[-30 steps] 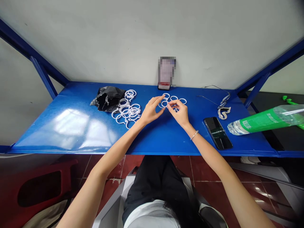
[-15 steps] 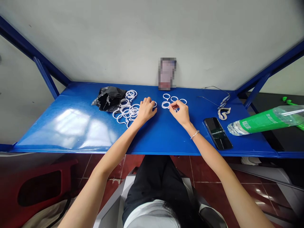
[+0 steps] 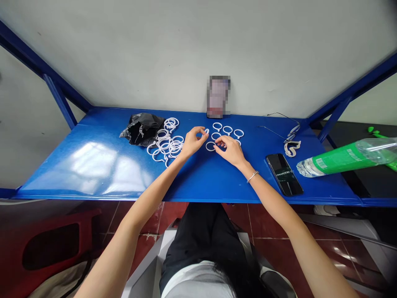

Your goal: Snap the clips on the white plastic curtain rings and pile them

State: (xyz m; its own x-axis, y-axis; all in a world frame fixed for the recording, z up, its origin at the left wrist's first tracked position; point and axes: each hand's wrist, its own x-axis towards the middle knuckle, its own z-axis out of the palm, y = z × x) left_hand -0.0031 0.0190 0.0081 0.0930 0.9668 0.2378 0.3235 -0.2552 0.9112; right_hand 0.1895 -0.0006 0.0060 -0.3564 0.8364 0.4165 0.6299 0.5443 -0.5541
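Note:
White plastic rings with small eyelets, like curtain rings, lie on the blue tabletop (image 3: 198, 178). My left hand (image 3: 194, 142) pinches one white ring (image 3: 206, 131) between thumb and fingertips; the fingers partly cover it. To its right, my right hand (image 3: 231, 151) hovers low with thumb and fingers apart. By that thumb lies another ring (image 3: 207, 143), and one more (image 3: 216, 133) is partly behind the fingers. Beyond the hand sit three spaced rings, including the far-right ring (image 3: 238, 130). A heap of rings (image 3: 164, 145) lies left of my left hand.
A crumpled black plastic bag (image 3: 149, 124) stands beside the heap. A pixelated upright device (image 3: 218, 97) leans on the wall. On the right are a phone (image 3: 284, 174), eyeglasses (image 3: 293, 131), a white strap-like item (image 3: 291, 154) and a green-labelled bottle (image 3: 341, 159) lying over the edge.
My left hand has lifted a ring and turned into a pinch. My right hand has moved slightly left and nearer, its fingers opened; a ring now lies by its thumb.

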